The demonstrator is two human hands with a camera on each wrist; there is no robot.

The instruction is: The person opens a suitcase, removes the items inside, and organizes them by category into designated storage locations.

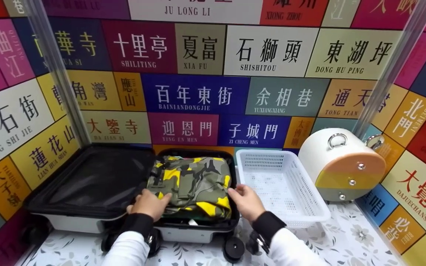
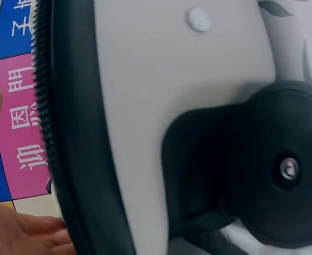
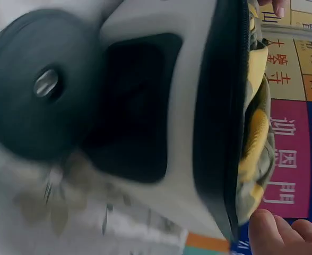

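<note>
An open suitcase lies on the floor, its right half holding a folded camouflage garment in grey-green, black and yellow. My left hand is over the garment's front left corner, beside the seam between the halves, thumb pointing right. Around the right rim is my right hand, fingers loosely bent beside the garment's edge; I cannot tell whether they touch it. Right-hand fingertips show near the cloth in the right wrist view. In the left wrist view, part of the left hand appears beside the suitcase's zipped edge.
The suitcase's other half, with a black lining, lies to the left. A white plastic basket stands right of the suitcase, and a white cylindrical case with a striped end beyond it. Black wheels stick out in front. Sign-covered walls surround everything.
</note>
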